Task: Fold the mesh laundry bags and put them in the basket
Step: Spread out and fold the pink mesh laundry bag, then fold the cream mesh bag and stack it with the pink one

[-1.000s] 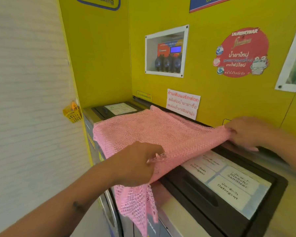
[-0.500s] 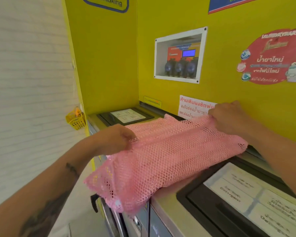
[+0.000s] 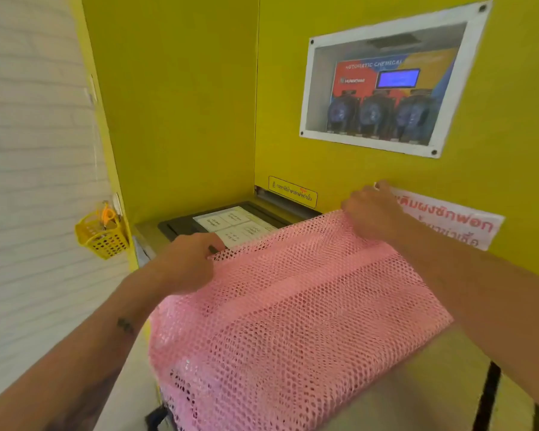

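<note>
A pink mesh laundry bag (image 3: 293, 312) lies doubled over on top of a washing machine (image 3: 417, 387), its lower part hanging over the front edge. My left hand (image 3: 184, 262) pinches the bag's far left corner. My right hand (image 3: 374, 213) grips the far right corner, close to the yellow wall. Both hands hold the far edge of the fold. A small yellow basket (image 3: 101, 233) hangs on the white wall to the left, apart from the bag.
A second machine's lid with white labels (image 3: 231, 225) sits beyond the bag in the corner. Yellow walls (image 3: 181, 104) close in behind and to the left. A framed window with pumps (image 3: 383, 88) and a pink sign (image 3: 448, 219) are on the back wall.
The bag has been folded over away from me, both hands carrying its edge toward the wall. The camera has moved closer and turned left.
</note>
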Demonstrator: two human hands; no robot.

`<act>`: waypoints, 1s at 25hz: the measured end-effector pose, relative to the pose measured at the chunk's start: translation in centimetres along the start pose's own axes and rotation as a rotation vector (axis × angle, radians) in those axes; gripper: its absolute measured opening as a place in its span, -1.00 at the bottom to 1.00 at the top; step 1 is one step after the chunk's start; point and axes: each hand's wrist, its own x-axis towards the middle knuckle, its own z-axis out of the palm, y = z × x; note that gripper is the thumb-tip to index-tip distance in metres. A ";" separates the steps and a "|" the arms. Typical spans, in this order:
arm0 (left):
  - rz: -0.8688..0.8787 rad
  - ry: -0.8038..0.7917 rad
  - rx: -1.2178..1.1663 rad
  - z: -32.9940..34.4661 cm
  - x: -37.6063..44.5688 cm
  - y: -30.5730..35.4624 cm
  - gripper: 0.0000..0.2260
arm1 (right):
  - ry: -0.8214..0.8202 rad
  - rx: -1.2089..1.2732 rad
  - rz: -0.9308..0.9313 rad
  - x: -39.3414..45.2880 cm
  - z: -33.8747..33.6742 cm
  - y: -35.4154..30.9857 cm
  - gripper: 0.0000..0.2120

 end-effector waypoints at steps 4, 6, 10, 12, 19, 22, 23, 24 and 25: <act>0.274 0.239 0.058 4.5 -0.5 1.8 -0.60 | 0.070 0.179 -0.024 0.9 1.1 -4.2 -0.64; 0.337 0.050 -0.001 6.1 -1.2 2.8 -0.54 | 0.020 0.461 -0.029 -0.6 0.8 -6.0 -0.69; 0.262 -0.189 0.123 7.9 -0.3 2.2 -0.46 | -0.309 0.775 -0.065 -4.6 2.1 -6.1 -0.61; 0.253 -0.173 0.130 8.1 -0.2 2.5 -0.46 | -0.388 0.809 -0.096 -5.5 2.9 -5.5 -0.52; 0.281 -0.027 0.041 5.6 -1.0 4.2 -0.57 | -0.284 0.859 -0.077 -10.1 -1.6 -0.2 -0.51; 0.316 0.132 -0.095 4.1 -2.9 7.9 -0.71 | -0.357 0.831 -0.056 -16.2 -4.3 3.8 -0.49; 0.352 0.164 -0.162 3.9 -4.2 10.0 -0.74 | -0.377 0.813 -0.041 -19.0 -5.2 5.3 -0.50; 0.392 0.181 -0.234 3.6 -5.6 12.3 -0.77 | -0.392 0.800 -0.028 -21.6 -6.0 6.7 -0.51; 0.424 0.172 -0.306 3.5 -7.1 14.6 -0.80 | -0.409 0.795 -0.012 -24.4 -6.8 8.3 -0.53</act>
